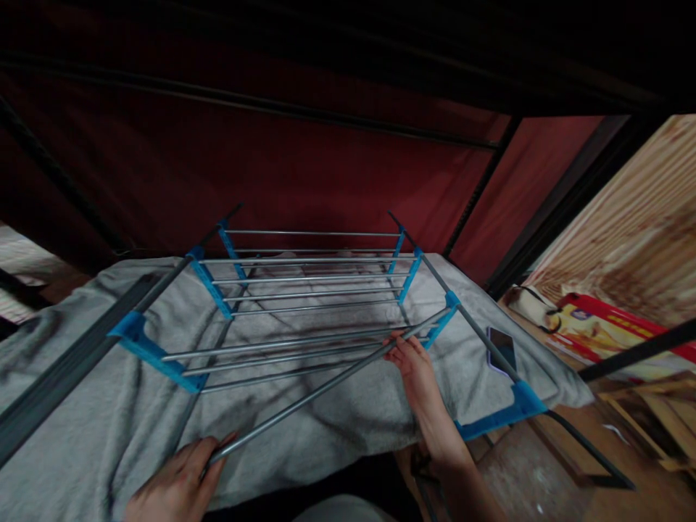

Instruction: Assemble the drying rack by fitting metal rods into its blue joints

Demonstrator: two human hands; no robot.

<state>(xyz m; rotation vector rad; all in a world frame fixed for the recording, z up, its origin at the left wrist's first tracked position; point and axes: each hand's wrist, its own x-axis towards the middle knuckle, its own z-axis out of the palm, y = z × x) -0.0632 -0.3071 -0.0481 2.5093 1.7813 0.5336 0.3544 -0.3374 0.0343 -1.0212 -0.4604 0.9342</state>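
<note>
A shoe rack frame (304, 290) of silver rods and blue plastic brackets lies on its side on a grey cloth (81, 406). My left hand (177, 482) grips the near end of a loose silver rod (315, 388) that runs diagonally up to the right. My right hand (416, 366) holds that rod near its far end, beside a blue bracket (441, 322) on the rack's right side. Another blue bracket (503, 417) sits at the near right, past my right forearm.
A dark phone (501, 348) lies on the cloth by the right rail. A dark red fabric panel (304, 167) with black poles stands behind. At the right are a wooden board (636, 225), a red printed box (609, 333) and wooden floor.
</note>
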